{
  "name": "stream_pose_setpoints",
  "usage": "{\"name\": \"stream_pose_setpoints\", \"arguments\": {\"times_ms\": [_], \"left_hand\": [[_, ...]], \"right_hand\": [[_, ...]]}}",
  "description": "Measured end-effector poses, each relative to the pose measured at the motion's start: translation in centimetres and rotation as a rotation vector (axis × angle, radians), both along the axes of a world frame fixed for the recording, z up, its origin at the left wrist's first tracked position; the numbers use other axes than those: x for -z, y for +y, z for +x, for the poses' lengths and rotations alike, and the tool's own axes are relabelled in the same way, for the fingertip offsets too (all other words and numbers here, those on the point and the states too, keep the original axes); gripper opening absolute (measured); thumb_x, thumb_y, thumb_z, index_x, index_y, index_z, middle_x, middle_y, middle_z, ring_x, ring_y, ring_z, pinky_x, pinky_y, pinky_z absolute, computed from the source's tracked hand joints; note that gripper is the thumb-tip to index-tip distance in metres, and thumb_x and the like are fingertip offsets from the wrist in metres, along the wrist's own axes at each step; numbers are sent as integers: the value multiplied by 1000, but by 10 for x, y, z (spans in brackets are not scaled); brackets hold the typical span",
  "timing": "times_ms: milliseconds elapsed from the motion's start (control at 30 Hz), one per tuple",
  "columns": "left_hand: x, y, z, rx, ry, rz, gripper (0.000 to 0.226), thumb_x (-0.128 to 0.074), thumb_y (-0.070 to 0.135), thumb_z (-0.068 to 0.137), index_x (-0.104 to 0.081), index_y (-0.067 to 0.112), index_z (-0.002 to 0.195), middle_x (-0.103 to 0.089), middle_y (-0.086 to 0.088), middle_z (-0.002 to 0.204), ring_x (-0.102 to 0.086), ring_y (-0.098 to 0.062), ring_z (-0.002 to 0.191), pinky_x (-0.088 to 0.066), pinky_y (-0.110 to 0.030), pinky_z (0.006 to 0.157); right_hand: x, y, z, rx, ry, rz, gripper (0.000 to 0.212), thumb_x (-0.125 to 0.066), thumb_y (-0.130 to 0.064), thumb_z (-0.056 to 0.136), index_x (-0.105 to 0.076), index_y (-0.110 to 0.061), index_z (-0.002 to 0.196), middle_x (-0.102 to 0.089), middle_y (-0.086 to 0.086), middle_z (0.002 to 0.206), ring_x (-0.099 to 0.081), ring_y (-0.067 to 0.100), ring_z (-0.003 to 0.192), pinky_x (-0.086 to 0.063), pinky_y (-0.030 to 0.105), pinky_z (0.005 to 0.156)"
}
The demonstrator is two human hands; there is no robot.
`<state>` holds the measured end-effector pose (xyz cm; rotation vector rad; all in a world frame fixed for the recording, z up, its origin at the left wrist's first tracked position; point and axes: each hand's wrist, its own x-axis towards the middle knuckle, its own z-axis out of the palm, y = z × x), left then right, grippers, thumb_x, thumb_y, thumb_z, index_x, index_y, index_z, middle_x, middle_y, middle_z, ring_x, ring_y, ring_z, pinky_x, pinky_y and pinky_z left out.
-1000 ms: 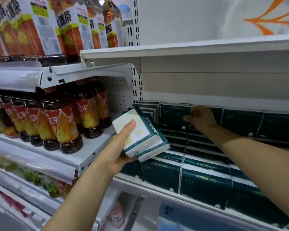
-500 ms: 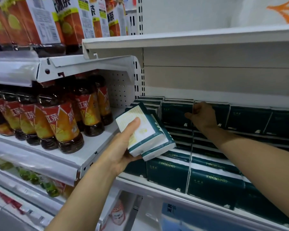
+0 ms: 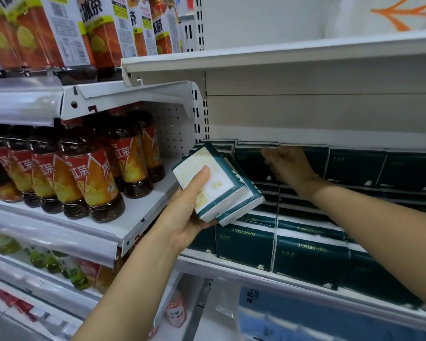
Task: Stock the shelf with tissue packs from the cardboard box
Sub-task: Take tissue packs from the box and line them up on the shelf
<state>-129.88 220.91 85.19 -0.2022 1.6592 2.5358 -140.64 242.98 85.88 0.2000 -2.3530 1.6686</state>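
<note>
While the left hand (image 3: pixel 182 217) grips two tissue packs (image 3: pixel 217 183), the right hand (image 3: pixel 289 166), fingers blurred, state unclear, touches the shelved stack (image 3: pixel 305 254); placement comes next, needing a gap.

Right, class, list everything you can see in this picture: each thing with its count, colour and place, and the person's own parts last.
Held tissue packs: two, white and teal, in the left hand's grip.
Stocked tissue packs: many, dark green, stacked on the right-hand shelf.
Shelf: white, under the packs.
Iced tea bottles: many, red and orange labels, middle left shelf.
Large tea bottles: several, top left shelf.
Green bottles: several, blurred, lower left shelf.
Left hand: grips the held packs.
Right hand: on the top back packs; blurred.
</note>
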Motion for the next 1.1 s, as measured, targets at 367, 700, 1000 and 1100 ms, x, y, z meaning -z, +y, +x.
{"name": "stream_pose_setpoints", "arguments": {"times_ms": [367,700,1000,1100], "left_hand": [[-8,19,0,-184,100,238,53,-74,19,83,-57,18,133,-75,-10,114,-74,-26,98,-62,-49,78],[-19,30,10,-119,40,277,61,-84,32,68,-65,5,120,-74,-22,109,-71,-41,100,-53,-64,93],[-6,32,5,-65,57,292,58,-84,9,77,-60,8,130,-71,-23,116,-68,-47,107,-48,-66,98],[-3,32,6,-73,68,279,62,-85,7,76,-57,10,131,-71,-22,116,-68,-47,107,-48,-67,96]], "right_hand": [[-24,1,55,-500,-481,12,46,-69,-37,82,-61,-9,118,-71,16,108,-67,21,72,-49,20,47],[-12,12,73,-60,569,538,44,-75,-5,79,-47,-19,110,-47,-3,117,-55,13,96,-51,21,81],[-1,19,79,-67,609,771,70,-63,8,80,-30,-24,133,-40,7,136,-61,25,68,-56,33,59],[-5,20,76,-22,239,348,39,-51,-1,95,-48,-21,128,-63,6,114,-65,17,71,-56,28,62]]}}
